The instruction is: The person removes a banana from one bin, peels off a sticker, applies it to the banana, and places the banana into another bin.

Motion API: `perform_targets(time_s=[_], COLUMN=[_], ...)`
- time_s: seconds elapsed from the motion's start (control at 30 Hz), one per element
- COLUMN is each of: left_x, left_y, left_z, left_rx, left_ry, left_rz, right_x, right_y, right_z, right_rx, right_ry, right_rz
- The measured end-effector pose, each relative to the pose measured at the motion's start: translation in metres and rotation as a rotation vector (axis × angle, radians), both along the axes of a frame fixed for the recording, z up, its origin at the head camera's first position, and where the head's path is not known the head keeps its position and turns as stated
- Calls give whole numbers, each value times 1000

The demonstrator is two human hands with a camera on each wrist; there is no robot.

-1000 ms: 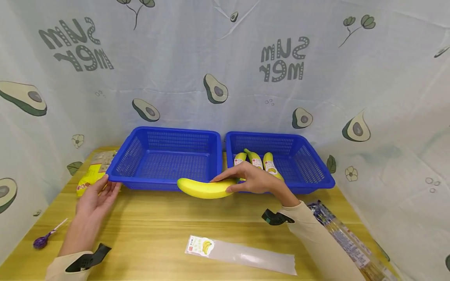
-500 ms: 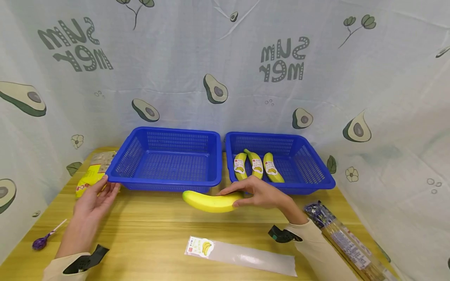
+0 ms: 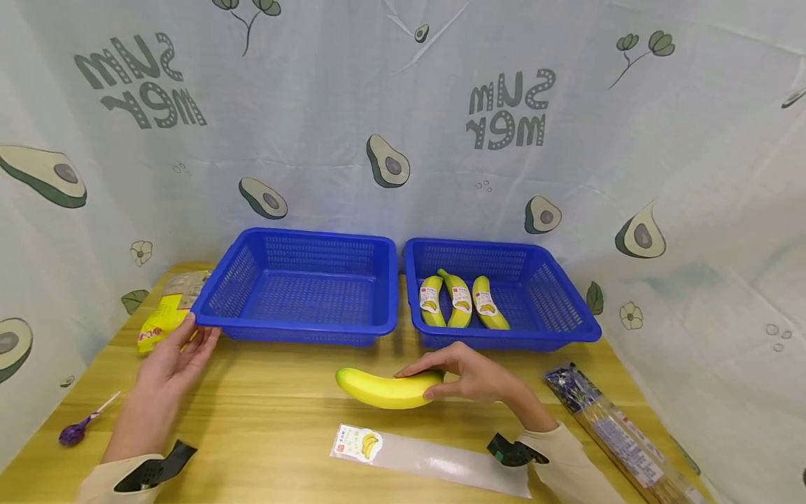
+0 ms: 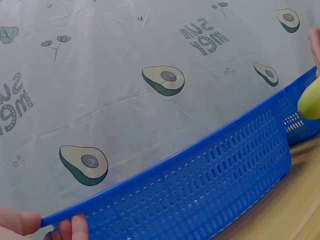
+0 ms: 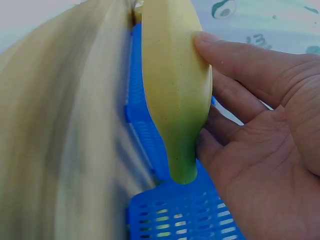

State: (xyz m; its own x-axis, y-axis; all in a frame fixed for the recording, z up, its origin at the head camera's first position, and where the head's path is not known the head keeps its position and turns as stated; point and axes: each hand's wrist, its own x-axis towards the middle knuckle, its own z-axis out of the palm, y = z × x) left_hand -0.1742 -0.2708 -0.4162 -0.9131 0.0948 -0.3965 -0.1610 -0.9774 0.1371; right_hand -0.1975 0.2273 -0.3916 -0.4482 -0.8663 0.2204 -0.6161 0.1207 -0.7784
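My right hand (image 3: 475,376) pinches a yellow banana (image 3: 380,392) by its right end, thumb on the near side and fingers on the far side. It hangs level above the table, just behind a clear plastic sleeve (image 3: 441,458) with a banana label. In the right wrist view, the green stem end of the banana (image 5: 180,100) points down beside the palm. My left hand (image 3: 168,367) grips the near-left corner of the left blue basket (image 3: 292,329), which holds nothing. The left wrist view has thumb and fingers either side of the basket's rim (image 4: 150,172).
A second blue basket (image 3: 560,308) on the right holds three bananas with labels (image 3: 462,301). A yellow food bag (image 3: 165,315) lies behind my left hand, a purple lollipop (image 3: 74,432) at the left. A long noodle packet (image 3: 620,434) lies at the right. A printed curtain (image 3: 302,105) closes the back.
My right hand has brought the banana toward me and slightly right, away from the baskets and closer to the plastic sleeve. The left hand stays on the basket's corner.
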Motion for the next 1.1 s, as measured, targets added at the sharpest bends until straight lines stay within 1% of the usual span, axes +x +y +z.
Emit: perform_targets(time_s=[0.1, 0.23, 0.33, 0.4, 0.5, 0.57, 0.7, 0.77, 0.83, 0.9, 1.0, 1.1], left_x=[-1, -2, 0, 1, 3, 4, 6, 7, 7, 8, 10, 13], left_y=[3, 7, 12, 17, 27, 35, 53, 62, 72, 83, 98, 110], left_z=[-2, -4, -5, -7, -7, -8, -14, -19, -23, -25, -27, -27], left_rx=[18, 24, 4, -43, -163, -272, -556, -705, -827, -911, -1007, -1098], left_ry=[11, 2, 22, 58, 116, 172, 329, 384, 409, 403, 387, 422], left_rz=[-25, -30, -45, -76, -146, -204, -316, -361, -398, -428, -466, -511], right_x=[1, 1, 1, 1, 1, 1, 1, 1, 1, 1, 1, 0], right_y=[2, 5, 6, 7, 6, 5, 5, 4, 4, 4, 4, 5], right_z=[-8, -18, -24, -28, -31, -33, -35, -36, -36, -37, -37, -37], right_rx=[-18, -13, 4, 19, 29, 32, 34, 38, 44, 49, 54, 51], right_ry=[-26, -31, -32, -35, -33, -28, -35, -43, -56, -60, -72, -82], right_rz=[7, -8, -39, -58, -72, -75, -84, -84, -89, -93, -99, -97])
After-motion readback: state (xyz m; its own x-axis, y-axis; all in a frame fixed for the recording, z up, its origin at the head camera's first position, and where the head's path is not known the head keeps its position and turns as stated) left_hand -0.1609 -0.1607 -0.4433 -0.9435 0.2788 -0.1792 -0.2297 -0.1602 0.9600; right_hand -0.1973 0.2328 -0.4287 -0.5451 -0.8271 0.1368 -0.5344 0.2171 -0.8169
